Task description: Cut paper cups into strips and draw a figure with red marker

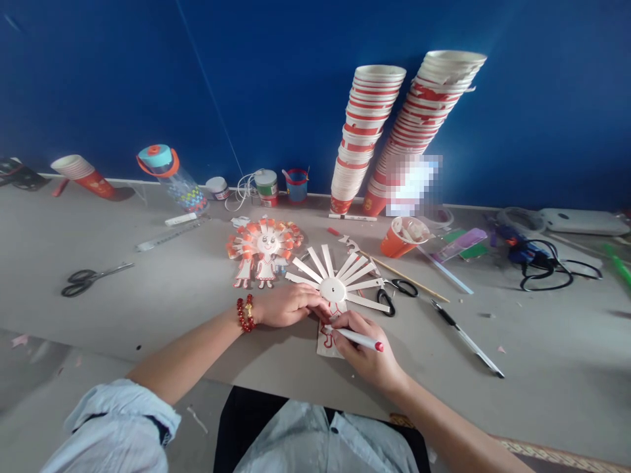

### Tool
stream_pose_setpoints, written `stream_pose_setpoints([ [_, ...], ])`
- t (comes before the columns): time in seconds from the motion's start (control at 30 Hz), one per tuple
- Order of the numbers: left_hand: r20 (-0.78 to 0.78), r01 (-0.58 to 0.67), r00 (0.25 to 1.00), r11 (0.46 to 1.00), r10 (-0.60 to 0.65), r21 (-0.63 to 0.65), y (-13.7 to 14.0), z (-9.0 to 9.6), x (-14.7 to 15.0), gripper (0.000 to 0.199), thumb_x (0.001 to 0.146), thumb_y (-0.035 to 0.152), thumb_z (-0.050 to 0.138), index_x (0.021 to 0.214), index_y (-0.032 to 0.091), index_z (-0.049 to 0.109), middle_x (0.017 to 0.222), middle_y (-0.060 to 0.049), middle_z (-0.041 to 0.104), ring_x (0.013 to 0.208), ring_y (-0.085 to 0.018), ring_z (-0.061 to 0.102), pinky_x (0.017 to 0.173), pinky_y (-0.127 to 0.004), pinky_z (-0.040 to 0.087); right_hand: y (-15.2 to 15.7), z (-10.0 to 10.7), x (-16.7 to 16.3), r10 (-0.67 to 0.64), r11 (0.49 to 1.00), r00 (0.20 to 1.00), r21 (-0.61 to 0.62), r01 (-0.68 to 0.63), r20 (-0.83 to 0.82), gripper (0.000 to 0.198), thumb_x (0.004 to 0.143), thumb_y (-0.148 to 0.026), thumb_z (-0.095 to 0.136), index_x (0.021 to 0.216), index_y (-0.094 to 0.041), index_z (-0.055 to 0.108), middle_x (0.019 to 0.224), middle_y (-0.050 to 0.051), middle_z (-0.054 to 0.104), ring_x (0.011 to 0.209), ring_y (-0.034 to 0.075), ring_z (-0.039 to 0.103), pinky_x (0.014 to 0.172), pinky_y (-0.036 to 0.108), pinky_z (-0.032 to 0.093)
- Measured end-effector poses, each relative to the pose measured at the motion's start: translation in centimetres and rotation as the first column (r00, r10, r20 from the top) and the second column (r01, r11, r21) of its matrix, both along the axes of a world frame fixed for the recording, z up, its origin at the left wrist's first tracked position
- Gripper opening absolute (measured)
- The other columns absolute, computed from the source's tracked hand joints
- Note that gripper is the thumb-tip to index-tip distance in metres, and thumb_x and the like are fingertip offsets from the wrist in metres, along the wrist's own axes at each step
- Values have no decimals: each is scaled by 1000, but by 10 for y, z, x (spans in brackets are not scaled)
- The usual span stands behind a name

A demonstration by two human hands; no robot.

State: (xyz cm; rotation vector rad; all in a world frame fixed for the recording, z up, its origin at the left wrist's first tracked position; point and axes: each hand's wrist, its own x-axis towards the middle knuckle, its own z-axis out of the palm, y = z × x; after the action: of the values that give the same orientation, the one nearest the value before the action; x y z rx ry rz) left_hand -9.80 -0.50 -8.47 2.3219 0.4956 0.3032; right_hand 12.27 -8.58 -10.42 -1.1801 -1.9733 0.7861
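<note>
My right hand (367, 355) is closed around a white marker (361, 339) with a red end. Its tip is at a small piece of paper (325, 345) bearing a figure outlined in red. My left hand (290, 305) lies flat with fingers stretched out, their tips on the upper part of that paper. Just above sits a cut paper cup (333, 289), its white side strips spread like rays around the round base, a dark dot in the middle. Two finished-looking paper dolls (267, 259) with orange curled strips lie beyond my left hand.
Black-handled scissors (404, 287) lie partly under the strips, a pen (468, 338) to their right. Other scissors (81, 282) rest at left. Tall cup stacks (367, 131) lean near the blue wall, behind an orange cup (401, 238) of scraps. A bottle (180, 184) stands back left.
</note>
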Motion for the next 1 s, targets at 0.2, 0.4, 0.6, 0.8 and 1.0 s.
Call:
stream_pose_setpoints([
  [0.2,-44,-19,999,1000,20,17,1,-2,-1,46,83,0,43,117,25,61,121,-3,65,120,-20,53,108,-34,37,0,-2,0,11,1000,999,28,-12,41,11,85,-17,49,79,-23,56,72,1,65,64,17,59,62,25,45],
  [0.4,-45,-22,999,1000,22,8,1,-3,-2,42,86,3,44,118,25,60,119,-4,65,119,-21,53,106,-34,39,0,-3,0,50,997,998,61,-52,30,13,88,-18,48,79,-22,56,73,2,64,65,17,60,63,26,46],
  [0.6,-53,-24,998,1000,25,5,1,-1,-1,45,85,2,44,119,26,60,122,-4,65,120,-21,53,106,-36,39,0,-3,1,77,995,997,60,-76,-1,9,87,-17,51,83,-23,56,76,2,64,68,18,62,64,26,47],
  [0.8,-47,-21,999,1000,21,2,1,-1,-1,45,84,2,44,119,26,61,121,-3,66,119,-21,54,106,-37,39,0,-3,0,87,994,996,64,-86,-10,10,87,-17,50,83,-24,55,76,2,64,66,17,62,62,26,47],
  [1.0,-51,-30,998,999,30,12,0,-1,-1,45,84,2,44,118,26,61,122,-3,65,121,-21,53,107,-36,39,0,-2,0,94,994,996,61,-93,-11,9,84,-16,51,82,-23,56,76,2,65,67,18,62,62,27,47],
])
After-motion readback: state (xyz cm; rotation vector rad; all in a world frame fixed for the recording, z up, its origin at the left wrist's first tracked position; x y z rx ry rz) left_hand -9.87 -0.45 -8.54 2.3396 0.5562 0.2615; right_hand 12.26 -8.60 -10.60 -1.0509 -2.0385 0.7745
